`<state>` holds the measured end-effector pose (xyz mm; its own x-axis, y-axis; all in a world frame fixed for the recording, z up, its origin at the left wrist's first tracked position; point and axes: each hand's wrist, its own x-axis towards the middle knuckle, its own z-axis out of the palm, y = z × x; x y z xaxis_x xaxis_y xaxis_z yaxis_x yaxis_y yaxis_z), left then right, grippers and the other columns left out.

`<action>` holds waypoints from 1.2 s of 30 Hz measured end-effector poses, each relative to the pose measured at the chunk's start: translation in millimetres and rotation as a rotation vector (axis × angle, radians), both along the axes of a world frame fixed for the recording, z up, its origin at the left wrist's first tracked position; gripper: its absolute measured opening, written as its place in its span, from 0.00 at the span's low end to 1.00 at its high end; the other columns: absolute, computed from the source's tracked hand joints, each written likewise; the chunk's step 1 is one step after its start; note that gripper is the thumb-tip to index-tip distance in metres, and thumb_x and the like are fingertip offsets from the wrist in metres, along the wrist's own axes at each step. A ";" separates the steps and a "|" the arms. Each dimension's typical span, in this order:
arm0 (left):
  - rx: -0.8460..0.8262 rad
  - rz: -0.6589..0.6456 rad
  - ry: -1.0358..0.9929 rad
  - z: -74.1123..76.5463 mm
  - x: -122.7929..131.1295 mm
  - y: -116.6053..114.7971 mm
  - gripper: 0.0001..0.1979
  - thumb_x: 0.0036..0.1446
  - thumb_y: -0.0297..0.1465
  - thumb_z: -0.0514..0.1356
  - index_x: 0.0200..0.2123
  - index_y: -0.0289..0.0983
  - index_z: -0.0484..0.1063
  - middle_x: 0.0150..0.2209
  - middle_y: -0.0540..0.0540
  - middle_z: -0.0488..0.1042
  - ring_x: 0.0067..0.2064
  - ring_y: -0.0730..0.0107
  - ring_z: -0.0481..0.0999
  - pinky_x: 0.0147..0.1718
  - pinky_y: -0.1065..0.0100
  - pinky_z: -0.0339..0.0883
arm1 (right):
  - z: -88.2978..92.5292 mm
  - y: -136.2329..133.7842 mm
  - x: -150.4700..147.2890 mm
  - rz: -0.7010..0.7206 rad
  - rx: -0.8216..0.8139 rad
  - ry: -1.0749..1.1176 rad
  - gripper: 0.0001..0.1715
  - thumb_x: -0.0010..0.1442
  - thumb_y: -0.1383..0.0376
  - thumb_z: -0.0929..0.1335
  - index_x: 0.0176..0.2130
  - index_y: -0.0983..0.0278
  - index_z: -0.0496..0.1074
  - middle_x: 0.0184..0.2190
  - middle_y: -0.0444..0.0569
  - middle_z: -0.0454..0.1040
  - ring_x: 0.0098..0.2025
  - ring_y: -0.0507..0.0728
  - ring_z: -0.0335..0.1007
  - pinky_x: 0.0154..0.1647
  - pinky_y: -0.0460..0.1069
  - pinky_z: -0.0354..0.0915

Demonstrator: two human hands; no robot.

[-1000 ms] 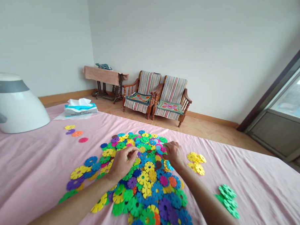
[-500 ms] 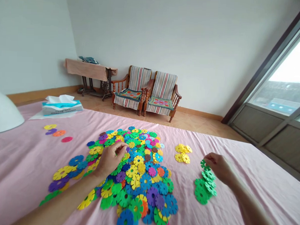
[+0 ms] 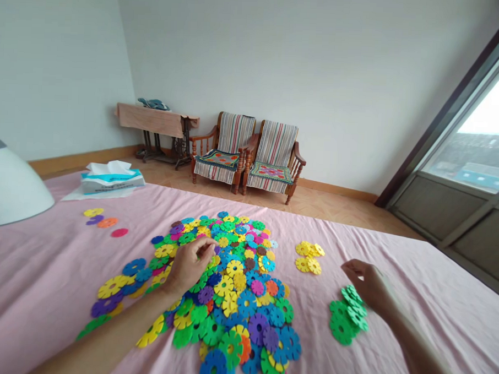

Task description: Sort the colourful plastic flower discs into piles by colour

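Note:
A big heap of coloured plastic flower-shaped discs (image 3: 228, 285) lies on the pink cloth (image 3: 42, 288). My left hand (image 3: 190, 264) rests on the heap's upper left part, fingers pinched together on a disc I cannot make out. My right hand (image 3: 369, 286) hovers just above and right of a small pile of green discs (image 3: 347, 315), fingers loosely curled with nothing seen in them. A small pile of yellow discs (image 3: 309, 257) lies between the heap and my right hand.
A few loose discs (image 3: 101, 222) lie at the far left. A tissue pack (image 3: 111, 178) and a white appliance (image 3: 9, 187) stand at the back left. Two wooden chairs (image 3: 251, 154), a sewing table (image 3: 157, 122) and a window (image 3: 474, 158) are beyond.
My right hand went from the heap to the green pile on the right and has lifted slightly off it. My left hand stayed pinched on the heap. The view swung right.

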<state>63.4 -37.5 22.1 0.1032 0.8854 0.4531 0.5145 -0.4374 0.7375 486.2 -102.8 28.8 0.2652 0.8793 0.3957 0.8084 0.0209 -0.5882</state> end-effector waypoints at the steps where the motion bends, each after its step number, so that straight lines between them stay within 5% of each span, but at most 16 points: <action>1: 0.000 0.000 -0.001 -0.1 -0.2 0.1 0.11 0.58 0.36 0.54 0.35 0.37 0.73 0.25 0.49 0.77 0.26 0.67 0.77 0.27 0.71 0.69 | 1.3 1.7 -14.4 0.074 -0.039 -0.011 0.16 0.55 0.54 0.63 0.23 0.56 0.72 0.24 0.53 0.76 0.28 0.63 0.74 0.28 0.58 0.69; 8: 0.001 0.001 -0.007 0.7 -0.7 -1.3 0.10 0.58 0.35 0.54 0.34 0.37 0.73 0.26 0.49 0.77 0.25 0.68 0.77 0.27 0.71 0.69 | -8.8 -5.8 -119.5 0.399 -0.109 -0.064 0.21 0.59 0.57 0.63 0.47 0.64 0.73 0.43 0.55 0.76 0.46 0.62 0.72 0.47 0.57 0.67; 16: -0.010 -0.001 -0.041 4.2 1.4 -2.6 0.10 0.57 0.36 0.54 0.33 0.37 0.72 0.24 0.50 0.75 0.23 0.69 0.75 0.26 0.71 0.68 | -2.3 -25.8 -176.7 0.473 -0.166 -0.083 0.20 0.58 0.67 0.63 0.50 0.62 0.71 0.46 0.54 0.74 0.49 0.61 0.69 0.51 0.53 0.66; 25: -0.018 -0.004 -0.064 3.6 1.0 -2.1 0.10 0.57 0.35 0.54 0.33 0.37 0.72 0.24 0.51 0.75 0.23 0.70 0.75 0.25 0.72 0.68 | -9.7 -17.1 -174.8 0.483 -0.082 0.084 0.16 0.60 0.67 0.61 0.46 0.60 0.72 0.39 0.50 0.74 0.40 0.56 0.72 0.39 0.50 0.68; 36: -0.015 0.005 -0.061 4.1 1.1 -2.6 0.10 0.57 0.35 0.54 0.33 0.37 0.73 0.23 0.51 0.75 0.22 0.70 0.75 0.24 0.71 0.67 | -25.8 22.5 -156.2 0.314 -0.119 -0.247 0.19 0.57 0.67 0.65 0.49 0.66 0.72 0.46 0.56 0.73 0.49 0.62 0.67 0.49 0.54 0.62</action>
